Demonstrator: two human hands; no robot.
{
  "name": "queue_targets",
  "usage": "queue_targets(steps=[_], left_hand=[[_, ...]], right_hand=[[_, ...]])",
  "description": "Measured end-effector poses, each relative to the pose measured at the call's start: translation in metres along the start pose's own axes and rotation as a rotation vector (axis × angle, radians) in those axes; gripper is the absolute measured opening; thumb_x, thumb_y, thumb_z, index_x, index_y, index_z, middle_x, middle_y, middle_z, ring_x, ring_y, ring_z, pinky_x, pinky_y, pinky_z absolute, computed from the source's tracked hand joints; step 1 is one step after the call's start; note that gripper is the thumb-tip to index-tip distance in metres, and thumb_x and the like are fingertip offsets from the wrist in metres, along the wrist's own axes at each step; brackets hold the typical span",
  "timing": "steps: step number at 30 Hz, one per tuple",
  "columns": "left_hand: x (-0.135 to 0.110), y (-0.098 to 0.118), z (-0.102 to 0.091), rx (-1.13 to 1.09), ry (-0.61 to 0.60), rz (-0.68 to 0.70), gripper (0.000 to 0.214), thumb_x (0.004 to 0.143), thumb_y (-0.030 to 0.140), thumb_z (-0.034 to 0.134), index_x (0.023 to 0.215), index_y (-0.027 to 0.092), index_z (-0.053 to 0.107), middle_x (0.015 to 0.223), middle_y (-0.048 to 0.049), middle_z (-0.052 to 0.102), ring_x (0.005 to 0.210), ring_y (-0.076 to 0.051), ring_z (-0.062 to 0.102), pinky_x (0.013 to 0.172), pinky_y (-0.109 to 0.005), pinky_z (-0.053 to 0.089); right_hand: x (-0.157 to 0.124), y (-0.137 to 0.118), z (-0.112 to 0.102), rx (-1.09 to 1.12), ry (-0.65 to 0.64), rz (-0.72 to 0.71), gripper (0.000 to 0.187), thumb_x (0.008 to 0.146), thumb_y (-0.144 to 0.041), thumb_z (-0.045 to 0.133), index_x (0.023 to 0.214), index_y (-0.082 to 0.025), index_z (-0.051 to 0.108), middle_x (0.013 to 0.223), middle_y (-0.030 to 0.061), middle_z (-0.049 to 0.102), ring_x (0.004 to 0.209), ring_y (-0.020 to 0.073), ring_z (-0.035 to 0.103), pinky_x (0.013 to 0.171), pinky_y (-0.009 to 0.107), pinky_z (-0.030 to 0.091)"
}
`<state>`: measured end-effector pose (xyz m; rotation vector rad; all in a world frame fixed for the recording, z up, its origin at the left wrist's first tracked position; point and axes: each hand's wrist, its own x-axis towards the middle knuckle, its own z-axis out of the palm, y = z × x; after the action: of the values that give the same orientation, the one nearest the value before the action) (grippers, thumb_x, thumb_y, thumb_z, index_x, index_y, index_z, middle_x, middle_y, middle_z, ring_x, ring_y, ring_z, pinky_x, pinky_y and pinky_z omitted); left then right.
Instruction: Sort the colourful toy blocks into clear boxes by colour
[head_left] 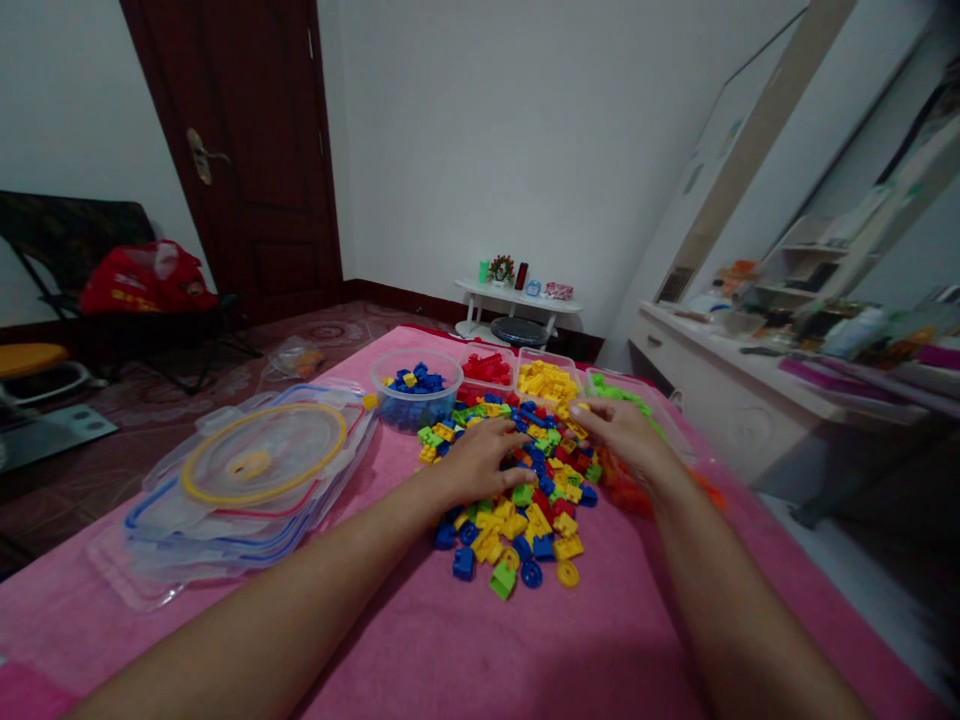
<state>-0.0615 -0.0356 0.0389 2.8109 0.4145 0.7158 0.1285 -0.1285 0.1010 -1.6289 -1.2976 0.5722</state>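
Note:
A heap of small plastic blocks (pixel 525 510) in blue, yellow, red and green lies on a pink cloth (pixel 480 640). My left hand (pixel 480 462) rests on top of the heap with fingers curled among the blocks; what they grip is hidden. My right hand (pixel 622 432) reaches over the heap's far right side with fingertips pinched on a small piece I cannot make out. Behind the heap stand a round tub of blue blocks (pixel 416 388), a tub of red blocks (pixel 487 368), a tub of yellow blocks (pixel 547 380) and a tub of green blocks (pixel 626 395).
A stack of clear container lids (pixel 247 480) lies at the left on the cloth. A white dresser (pixel 720 390) with clutter stands at the right. Further back are a small white table (pixel 517 300), a dark door (pixel 255 150) and a folding chair with a red bag (pixel 142 280).

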Motion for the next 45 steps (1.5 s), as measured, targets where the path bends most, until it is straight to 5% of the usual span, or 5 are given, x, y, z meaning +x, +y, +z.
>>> queue_targets(steps=[10, 19, 25, 31, 45], left_hand=[[-0.007, 0.006, 0.014, 0.068, -0.026, -0.080, 0.053, 0.089, 0.057, 0.030, 0.127, 0.027, 0.052, 0.136, -0.0078, 0.045, 0.131, -0.028, 0.034, 0.104, -0.047, 0.032], [-0.008, 0.005, 0.014, 0.041, -0.024, -0.103, 0.055, 0.088, 0.060, 0.029, 0.128, 0.028, 0.051, 0.139, -0.0070, 0.042, 0.132, -0.028, 0.032, 0.105, -0.048, 0.030], [-0.007, 0.004, 0.015, 0.036, 0.001, -0.088, 0.053, 0.088, 0.059, 0.031, 0.126, 0.029, 0.053, 0.133, -0.0064, 0.046, 0.129, -0.027, 0.035, 0.104, -0.046, 0.032], [-0.007, 0.004, 0.015, 0.047, 0.019, -0.072, 0.052, 0.088, 0.058, 0.032, 0.123, 0.029, 0.055, 0.128, -0.0065, 0.049, 0.125, -0.026, 0.038, 0.102, -0.044, 0.035], [-0.005, 0.006, 0.013, 0.046, 0.046, -0.074, 0.046, 0.087, 0.055, 0.040, 0.118, 0.028, 0.059, 0.117, -0.0058, 0.054, 0.116, -0.023, 0.044, 0.097, -0.039, 0.039]], right_hand=[[0.039, 0.007, 0.013, -0.309, -0.188, 0.059, 0.027, 0.075, -0.039, 0.056, 0.063, -0.014, 0.061, 0.055, 0.0007, 0.061, 0.045, 0.0104, 0.052, 0.045, 0.020, 0.040], [0.121, -0.020, -0.019, -0.872, 0.262, -0.013, 0.045, 0.080, -0.033, 0.058, 0.115, -0.005, 0.062, 0.105, 0.0161, 0.068, 0.091, 0.0231, 0.064, 0.077, 0.028, 0.047], [0.085, -0.015, 0.002, -0.990, 0.051, -0.124, 0.028, 0.081, -0.027, 0.053, 0.101, -0.017, 0.070, 0.101, 0.0080, 0.070, 0.092, 0.0192, 0.063, 0.077, 0.025, 0.044], [0.028, -0.005, 0.026, -1.236, -0.174, 0.091, 0.026, 0.072, -0.017, 0.056, 0.093, -0.025, 0.070, 0.098, 0.0065, 0.069, 0.090, 0.0233, 0.064, 0.067, 0.028, 0.042], [0.006, 0.010, 0.043, -1.231, -0.049, 0.132, 0.031, 0.078, -0.017, 0.049, 0.106, -0.022, 0.062, 0.102, 0.0123, 0.065, 0.098, 0.0283, 0.061, 0.074, 0.035, 0.044]])
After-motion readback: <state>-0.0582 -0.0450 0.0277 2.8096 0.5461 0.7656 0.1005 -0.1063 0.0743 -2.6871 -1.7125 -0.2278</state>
